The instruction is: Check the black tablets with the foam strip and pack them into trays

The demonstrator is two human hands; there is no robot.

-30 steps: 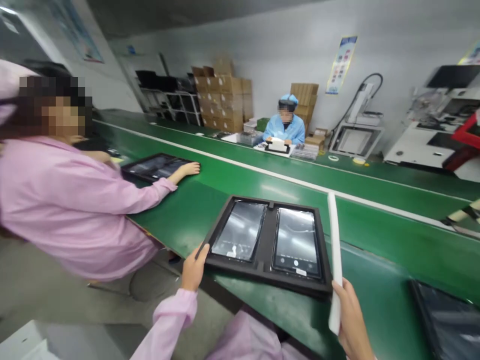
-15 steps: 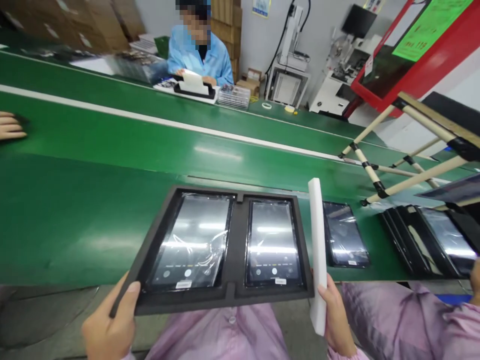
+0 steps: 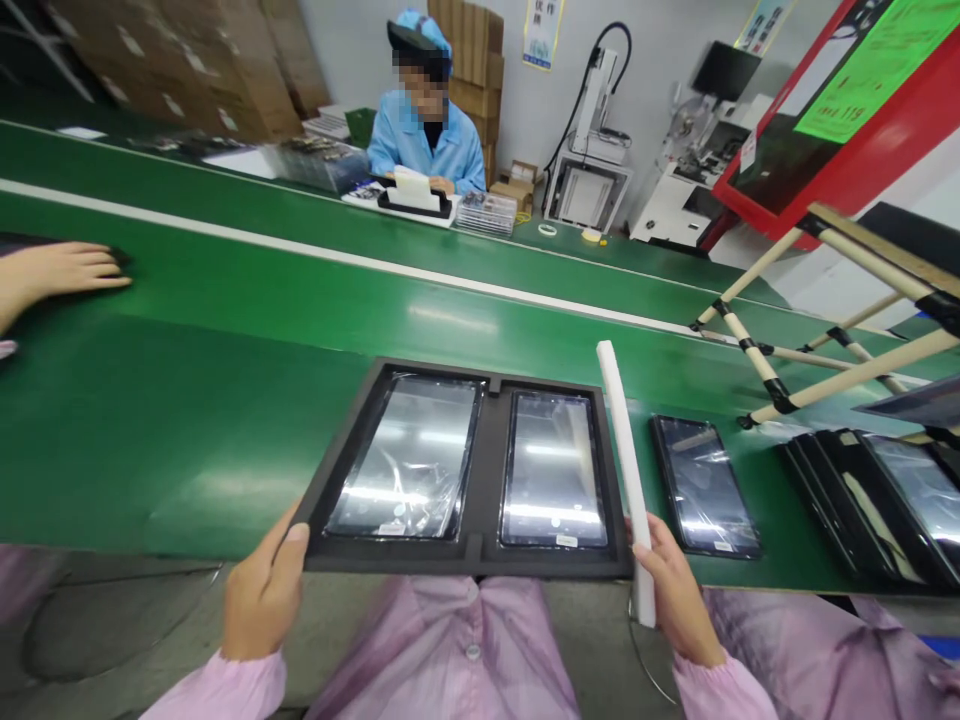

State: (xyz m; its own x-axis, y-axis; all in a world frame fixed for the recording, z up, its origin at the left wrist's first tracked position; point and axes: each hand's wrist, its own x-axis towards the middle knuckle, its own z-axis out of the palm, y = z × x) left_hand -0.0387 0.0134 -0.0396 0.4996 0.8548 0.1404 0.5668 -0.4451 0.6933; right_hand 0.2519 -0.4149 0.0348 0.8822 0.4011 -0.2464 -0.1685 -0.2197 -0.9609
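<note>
A black foam tray (image 3: 475, 470) is held level in front of me, at the table's near edge. Two tablets lie in its recesses, a left tablet (image 3: 412, 455) and a right tablet (image 3: 555, 465), both under clear film with a small white label. My left hand (image 3: 266, 580) grips the tray's near left corner, thumb on top. At the other end my right hand (image 3: 667, 575) is closed around a white foam strip (image 3: 626, 460) and the tray's right edge; its fingertips are hidden behind them. The strip stands upright along that edge.
A single tablet (image 3: 705, 485) lies on the green table (image 3: 225, 430) to the right, beside a row of leaning tablets (image 3: 847, 500). A pipe frame (image 3: 765, 370) stands behind them. At left, a co-worker's hand (image 3: 67, 272) rests over a dark object. Another person (image 3: 427, 140) sits across.
The tray with its tablets has shifted slightly up and right, levelling out. The white strip has turned thinner side to me. The co-worker's hand at left has come further into view.
</note>
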